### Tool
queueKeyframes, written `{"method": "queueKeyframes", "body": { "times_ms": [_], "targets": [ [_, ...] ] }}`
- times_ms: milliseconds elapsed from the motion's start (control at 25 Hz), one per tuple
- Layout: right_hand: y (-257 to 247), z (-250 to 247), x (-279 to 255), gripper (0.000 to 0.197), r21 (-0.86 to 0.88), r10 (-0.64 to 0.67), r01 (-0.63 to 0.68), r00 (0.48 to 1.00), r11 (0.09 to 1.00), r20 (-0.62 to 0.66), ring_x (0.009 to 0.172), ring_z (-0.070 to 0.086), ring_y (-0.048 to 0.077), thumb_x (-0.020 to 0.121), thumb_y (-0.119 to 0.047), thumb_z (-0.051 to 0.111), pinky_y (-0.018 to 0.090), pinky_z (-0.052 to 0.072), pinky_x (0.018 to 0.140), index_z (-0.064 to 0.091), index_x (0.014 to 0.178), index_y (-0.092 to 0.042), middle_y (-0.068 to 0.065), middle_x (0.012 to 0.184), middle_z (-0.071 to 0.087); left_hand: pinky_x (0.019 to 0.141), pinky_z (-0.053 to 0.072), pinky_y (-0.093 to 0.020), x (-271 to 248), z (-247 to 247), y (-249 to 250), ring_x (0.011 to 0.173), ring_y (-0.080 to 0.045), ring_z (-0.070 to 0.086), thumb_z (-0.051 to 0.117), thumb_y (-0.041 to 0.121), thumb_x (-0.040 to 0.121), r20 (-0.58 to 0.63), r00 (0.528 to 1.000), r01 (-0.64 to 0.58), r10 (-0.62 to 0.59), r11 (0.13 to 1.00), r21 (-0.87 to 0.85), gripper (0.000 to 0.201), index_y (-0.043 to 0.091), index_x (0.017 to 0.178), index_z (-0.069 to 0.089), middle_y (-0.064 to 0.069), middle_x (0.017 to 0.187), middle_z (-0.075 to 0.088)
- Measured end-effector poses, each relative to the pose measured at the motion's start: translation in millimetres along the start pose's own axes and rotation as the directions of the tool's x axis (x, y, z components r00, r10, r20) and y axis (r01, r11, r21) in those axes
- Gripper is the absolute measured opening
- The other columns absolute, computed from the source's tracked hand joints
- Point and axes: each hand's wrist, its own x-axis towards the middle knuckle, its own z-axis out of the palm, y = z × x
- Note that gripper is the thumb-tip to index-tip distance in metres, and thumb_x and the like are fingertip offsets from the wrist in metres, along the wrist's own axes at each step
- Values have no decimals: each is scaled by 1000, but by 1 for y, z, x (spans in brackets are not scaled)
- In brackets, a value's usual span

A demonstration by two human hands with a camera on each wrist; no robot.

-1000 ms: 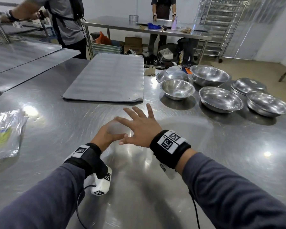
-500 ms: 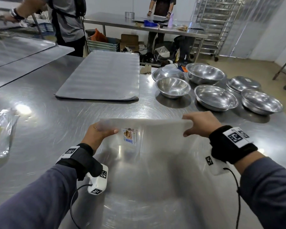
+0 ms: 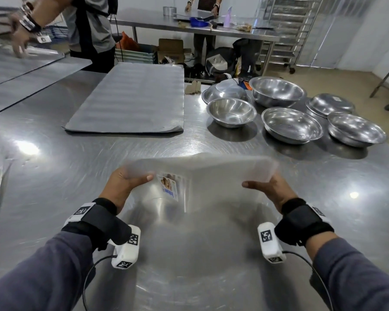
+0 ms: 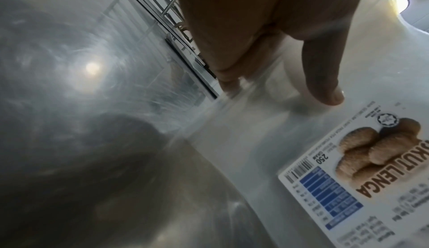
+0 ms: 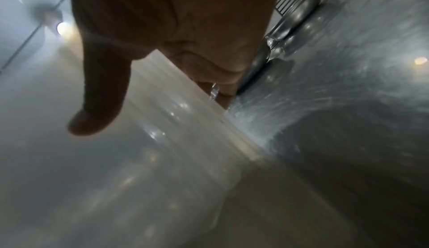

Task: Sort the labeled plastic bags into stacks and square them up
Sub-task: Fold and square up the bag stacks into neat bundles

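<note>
Clear bags, bearing a printed label, held above the steel worktop. Left hand grasps the stack's left edge, thumb on top; right hand grasps the right edge likewise. Bowls stand beyond, well apart.

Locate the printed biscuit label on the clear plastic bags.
In the head view the printed biscuit label sits on the clear plastic bags, just right of the left hand, far from the right hand.
</note>
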Motion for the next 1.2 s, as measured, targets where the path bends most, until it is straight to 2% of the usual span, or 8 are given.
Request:
{"method": "queueKeyframes", "body": {
  "times_ms": [200,400,520,640,840,920,1040,1200],
  "targets": [
    [12,3,11,23,-8,47,-47,995,999,-83,66,67,2,68,7,74,18,50,68,67,83,-9,-9,69,72,90,51,-36,5,-7,-5,98,-27,66,70,10,76,-27,999,50,-48,995,83,31,2,106,66,-14,104,70],
    [11,11,16,20,137,46,-24,987,990,-156,60,63,0,65,2,76,14,48,63,66,79,-7,-9,62,70,73,54,-18,8,-3,0,82,-10,69,67,3,80,-58,998,-14,21,993,120,14,11,92,67,5,84,74],
    [-2,11,21,47,188,32,-10,993,982,-112,63,67,3,39,-20,86,15,52,63,66,79,-6,-5,65,72,74,54,-21,10,1,10,78,-11,66,67,3,80,-78,994,-62,73,989,135,12,11,88,66,6,79,73],
    [-25,7,30,29,160,-7,23,995,987,-100,61,67,5,59,3,77,18,54,62,63,82,-6,-6,65,72,53,47,-18,15,3,24,58,-5,59,67,3,80,-79,994,-69,82,986,152,13,13,76,59,10,61,66],
    [-46,5,59,31,-3,156,-156,987,988,-29,85,64,31,70,16,67,46,51,87,59,90,-6,15,93,67,50,49,-22,28,-3,28,57,-14,62,70,7,80,-139,978,178,-157,972,153,12,7,81,57,-8,74,67],
    [-39,13,66,35,-137,266,-265,964,954,-15,93,58,30,70,11,71,42,49,86,57,98,-5,20,102,61,61,50,-34,29,-13,15,68,-24,59,75,14,77,-185,940,323,-287,924,205,25,4,89,56,-18,88,62],
    [-24,29,65,46,-187,365,-360,931,914,-9,80,53,20,75,4,71,25,44,59,50,113,-11,10,96,53,62,40,-30,22,-22,-3,61,-20,49,77,20,76,-218,899,433,-381,848,305,34,2,97,55,-12,76,57],
    [1,33,59,52,-232,442,-445,894,865,-68,86,54,23,73,-21,80,33,49,70,47,112,-13,9,96,53,71,49,-32,7,-37,-10,71,-25,59,70,11,82,-223,874,484,-432,808,335,21,2,96,56,-12,83,64]
  ]
}}
